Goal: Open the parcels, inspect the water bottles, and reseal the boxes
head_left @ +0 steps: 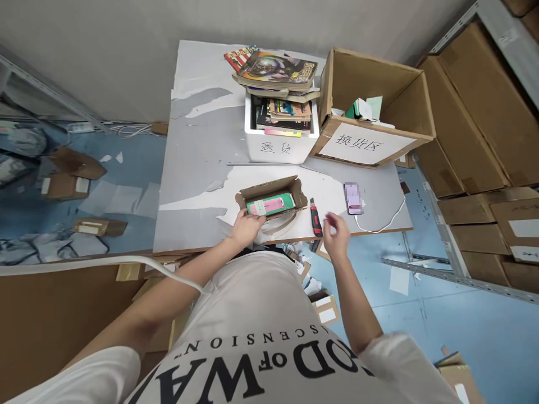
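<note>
A small opened cardboard box (301,197) lies near the front of the table, with a green and pink package (272,204) inside it. My left hand (247,227) grips the box at its near left corner, thumb and fingers on the wall. To the right of the box lies a red and black utility knife (315,220) on the tabletop. Just right of the knife's handle hovers my right hand (337,234); its fingers are curled but apart, and no object shows in them. A torn cardboard strip (281,225) curves along the box's near side.
Behind stands a white bin (281,147) piled with books (275,72). Beside it is a large open carton (374,143) with a handwritten label. A phone (353,199) on a white cable lies to the right. The table (189,168) has a peeling cover; cartons (484,224) fill the right shelf.
</note>
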`<action>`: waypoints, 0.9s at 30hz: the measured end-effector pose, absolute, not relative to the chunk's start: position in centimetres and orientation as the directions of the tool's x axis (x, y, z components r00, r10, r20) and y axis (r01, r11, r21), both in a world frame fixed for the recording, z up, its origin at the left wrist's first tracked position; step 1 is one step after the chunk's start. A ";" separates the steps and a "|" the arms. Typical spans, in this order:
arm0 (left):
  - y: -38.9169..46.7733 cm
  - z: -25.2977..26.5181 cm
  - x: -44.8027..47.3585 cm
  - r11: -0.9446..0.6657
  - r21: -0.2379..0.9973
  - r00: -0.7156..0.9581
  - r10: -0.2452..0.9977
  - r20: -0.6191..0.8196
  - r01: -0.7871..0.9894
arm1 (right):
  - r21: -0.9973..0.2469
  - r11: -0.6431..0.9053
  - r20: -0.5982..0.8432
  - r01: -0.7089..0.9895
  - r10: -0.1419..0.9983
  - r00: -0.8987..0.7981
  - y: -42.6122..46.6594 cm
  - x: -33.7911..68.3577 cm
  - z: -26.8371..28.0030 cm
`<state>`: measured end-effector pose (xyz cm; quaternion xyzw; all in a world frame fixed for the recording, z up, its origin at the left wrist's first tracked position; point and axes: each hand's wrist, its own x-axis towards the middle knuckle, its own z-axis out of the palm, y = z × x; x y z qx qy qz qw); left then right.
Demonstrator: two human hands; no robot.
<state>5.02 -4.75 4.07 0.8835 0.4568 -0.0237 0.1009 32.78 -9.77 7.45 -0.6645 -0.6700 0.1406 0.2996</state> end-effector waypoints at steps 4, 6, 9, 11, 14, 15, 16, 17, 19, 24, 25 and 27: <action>-5.3 3.5 5.0 -0.587 0.144 0.603 0.791 -0.103 0.796 | -0.434 0.356 -0.025 0.828 0.914 -0.406 -1.2 28.2 7.6; -5.6 3.2 5.0 -0.598 0.165 0.615 0.784 -0.082 0.785 | -0.232 0.438 -0.331 0.868 0.804 -0.494 2.6 26.0 6.9; -5.9 2.7 5.0 -0.588 0.180 0.604 0.795 -0.052 0.789 | -0.004 0.499 -0.582 0.867 0.704 -0.408 5.4 24.0 4.9; -6.2 2.4 5.0 -0.578 0.185 0.593 0.804 -0.037 0.795 | 0.061 0.515 -0.615 0.855 0.694 -0.374 5.6 23.8 3.4; -6.4 1.9 5.0 -0.578 0.195 0.590 0.808 0.000 0.792 | 0.132 0.553 -0.635 0.823 0.684 -0.359 5.2 24.3 1.6; -6.4 1.7 5.0 -0.581 0.197 0.591 0.807 0.013 0.790 | 0.146 0.568 -0.635 0.810 0.682 -0.364 5.2 24.4 1.3; -6.4 1.6 5.0 -0.583 0.197 0.591 0.806 0.022 0.788 | 0.154 0.584 -0.633 0.797 0.677 -0.374 5.3 24.5 1.0; -6.3 1.5 4.9 -0.584 0.194 0.591 0.806 0.024 0.788 | 0.156 0.601 -0.631 0.784 0.672 -0.389 5.5 24.6 0.9; -6.1 1.5 5.0 -0.580 0.184 0.588 0.809 0.012 0.794 | 0.154 0.631 -0.626 0.760 0.657 -0.419 6.0 24.7 1.2; -5.6 2.1 5.0 -0.566 0.181 0.579 0.814 -0.032 0.805 | 0.046 0.699 -0.531 0.714 0.622 -0.575 6.9 26.1 4.3; -5.5 2.2 4.9 -0.567 0.181 0.581 0.813 -0.035 0.804 | -0.004 0.701 -0.482 0.714 0.624 -0.615 6.9 26.5 5.0; -5.4 2.4 4.9 -0.570 0.178 0.584 0.811 -0.039 0.802 | -0.099 0.672 -0.375 0.734 0.658 -0.653 6.5 27.2 6.5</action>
